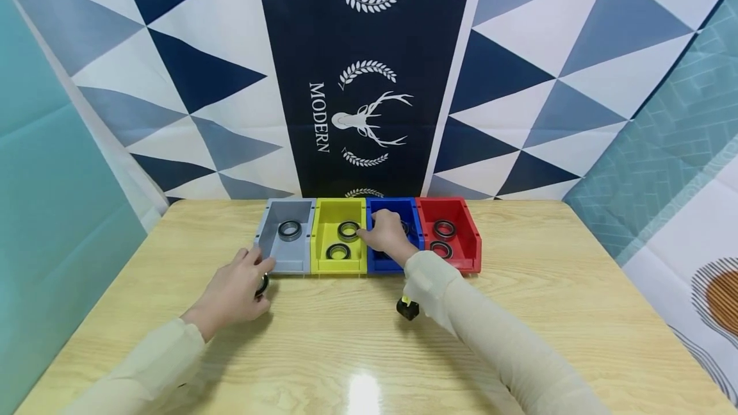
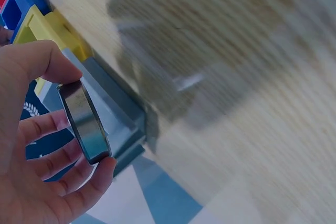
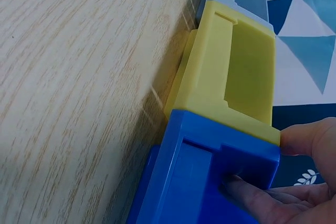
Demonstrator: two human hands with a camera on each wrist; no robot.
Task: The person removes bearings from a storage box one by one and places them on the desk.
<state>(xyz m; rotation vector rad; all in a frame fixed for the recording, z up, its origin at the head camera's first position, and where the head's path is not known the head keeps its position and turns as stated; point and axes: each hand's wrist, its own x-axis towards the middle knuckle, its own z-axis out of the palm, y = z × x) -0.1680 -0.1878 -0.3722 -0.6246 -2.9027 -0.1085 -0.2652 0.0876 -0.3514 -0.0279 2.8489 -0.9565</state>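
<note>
One dark, steel-rimmed bearing ring — pinched edge-on by the left hand.

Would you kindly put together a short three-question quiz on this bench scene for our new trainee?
1. True or false: the left hand pinches a bearing ring between thumb and fingers.
2. Which bin does the right hand reach into? A) grey bin B) blue bin C) red bin
3. How many rings lie in the yellow bin?

Key
1. True; the left wrist view shows the ring held edge-on, close to the grey bin.
2. B; the fingers are over the blue bin, beside the red bin.
3. Two.
</note>
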